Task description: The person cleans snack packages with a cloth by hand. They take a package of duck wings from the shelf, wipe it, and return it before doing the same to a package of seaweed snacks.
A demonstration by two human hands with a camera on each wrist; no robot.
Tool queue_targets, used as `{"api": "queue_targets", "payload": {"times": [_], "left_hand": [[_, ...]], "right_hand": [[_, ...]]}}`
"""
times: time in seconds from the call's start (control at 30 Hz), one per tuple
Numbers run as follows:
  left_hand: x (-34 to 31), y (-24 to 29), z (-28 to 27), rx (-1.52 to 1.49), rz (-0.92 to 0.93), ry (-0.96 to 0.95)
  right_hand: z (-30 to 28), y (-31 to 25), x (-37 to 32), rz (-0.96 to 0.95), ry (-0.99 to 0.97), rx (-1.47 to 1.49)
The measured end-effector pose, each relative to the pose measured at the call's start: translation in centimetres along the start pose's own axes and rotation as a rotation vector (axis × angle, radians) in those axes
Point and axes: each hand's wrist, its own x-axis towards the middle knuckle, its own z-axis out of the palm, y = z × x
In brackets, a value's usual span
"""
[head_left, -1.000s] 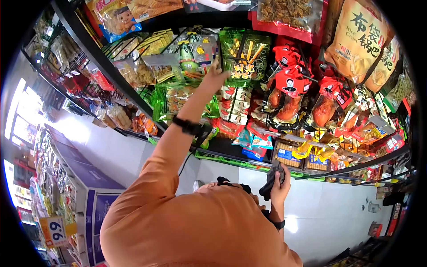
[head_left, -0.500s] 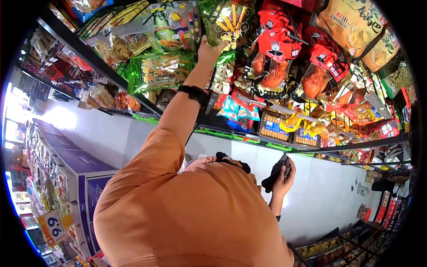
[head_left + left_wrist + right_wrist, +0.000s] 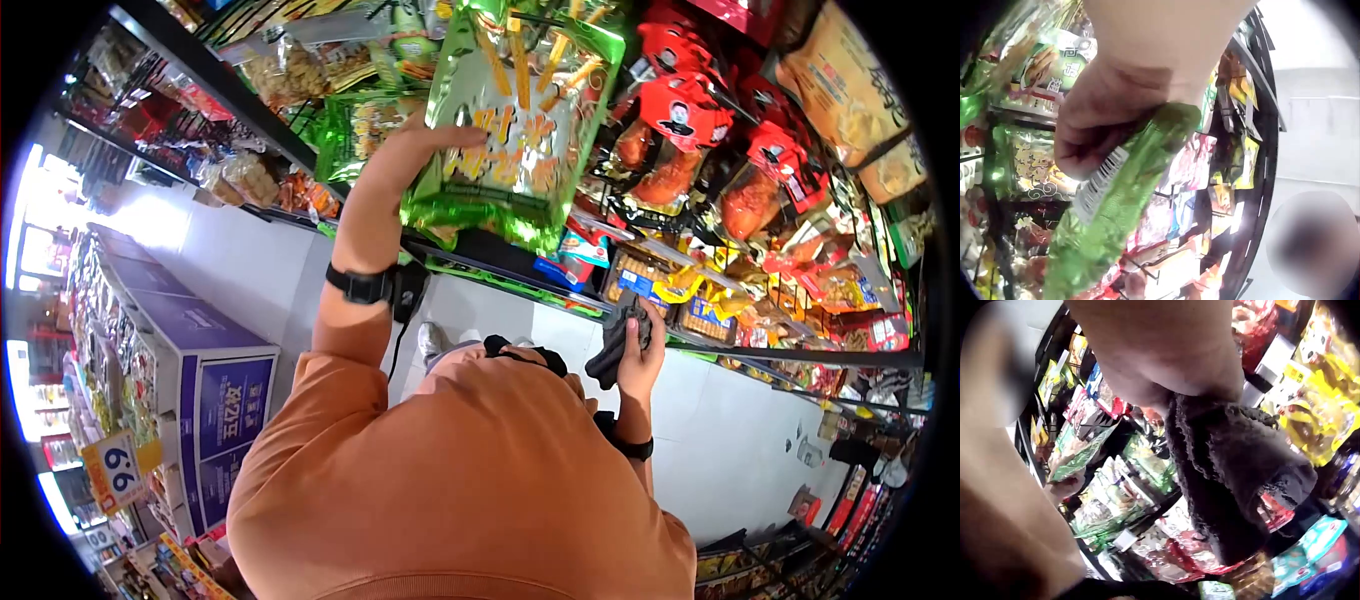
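A green snack bag [image 3: 505, 150] with pictures of sticks on its front hangs out in front of the rack. My left hand [image 3: 425, 145] grips its left side, thumb across the front. In the left wrist view the fingers curl behind the green bag [image 3: 1125, 200], whose barcode side shows. Low by the rack's edge, my right hand [image 3: 640, 360] holds a crumpled dark cloth [image 3: 612, 345]. From the right wrist the dark cloth [image 3: 1229, 469] hangs down in folds below the hand, its edges frayed.
Red-topped packs of roasted meat [image 3: 685, 120] hang to the right of the bag. Biscuit trays [image 3: 705, 320] sit along the shelf front. A purple-sided display stand [image 3: 225, 390] is at the left, with a price sign [image 3: 115, 475]. White tiled floor [image 3: 690, 440] lies below.
My left hand has reached the green bag on the rack, taken hold of it and drawn it out toward me. My right hand keeps holding the dark cloth.
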Motion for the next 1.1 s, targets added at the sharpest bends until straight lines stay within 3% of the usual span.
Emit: {"api": "queue_targets", "payload": {"times": [0.07,0.13,0.17,0.2,0.27,0.33,0.37,0.4,0.47,0.53,0.6,0.63,0.67,0.77,0.87,0.93,1.0,1.07,1.1], "left_hand": [[-2.9,0.2,-0.4,-0.019,-0.109,-0.007],[-5.8,-1.0,0.1,-0.117,-0.035,-0.016],[-6.5,-2.7,0.0,-0.283,0.059,-0.175],[-7.2,-3.8,-0.3,-0.186,0.043,-0.281],[-8.6,-7.5,-0.5,-0.086,0.177,-0.328],[-9.5,-8.5,-0.1,-0.123,0.063,-0.445],[-9.8,-8.5,0.4,-0.213,0.112,-0.492],[-10.1,-7.3,0.2,0.009,0.227,-0.505],[-10.5,-7.2,0.2,0.002,0.241,-0.578],[-10.7,-8.3,-1.2,0.101,0.304,-0.566],[-11.3,-8.3,-2.6,-0.304,0.116,-0.301],[-11.4,-8.0,-3.9,-0.292,0.009,-0.421],[-10.3,-9.5,-3.2,-0.412,0.257,-0.285],[-9.5,-12.5,-5.6,-0.403,0.275,-0.392],[-9.7,-11.6,-7.1,-0.388,0.228,-0.445],[-9.8,-10.1,-8.1,-0.361,0.197,-0.518],[-9.0,-10.7,-9.2,-0.217,0.297,-0.563],[-8.9,-11.1,-9.7,-0.16,0.261,-0.473],[-8.5,-10.5,-9.9,-0.114,0.347,-0.469]], "right_hand": [[1.2,-0.9,0.9,0.035,-0.031,0.067],[1.9,-3.2,1.7,0.056,-0.011,0.223],[2.0,-4.7,2.4,-0.032,0.022,0.037],[2.5,-6.0,3.2,-0.043,0.027,0.185],[3.9,-9.7,4.6,-0.159,0.084,0.189],[6.0,-12.0,5.6,-0.213,0.054,0.25],[7.5,-13.4,5.8,-0.213,-0.021,0.27],[9.1,-14.6,6.0,-0.215,-0.095,0.29],[12.7,-16.2,6.5,-0.621,-0.222,0.104],[16.2,-17.0,5.2,-0.745,-0.251,0.086],[18.1,-18.1,4.0,-0.753,-0.326,0.158],[18.9,-18.0,3.7,-0.747,-0.344,0.151],[19.8,-18.6,2.9,-0.777,-0.433,0.152],[21.8,-18.6,1.9,-0.82,-0.41,0.148],[22.6,-18.6,2.0,-0.797,-0.43,0.183],[23.1,-17.8,2.4,-0.904,-0.439,0.156],[22.9,-17.4,3.2,-0.975,-0.406,0.104],[22.7,-16.6,4.4,-1.17,-0.353,-0.231],[22.7,-16.6,4.8,-1.157,-0.345,-0.269]]}}
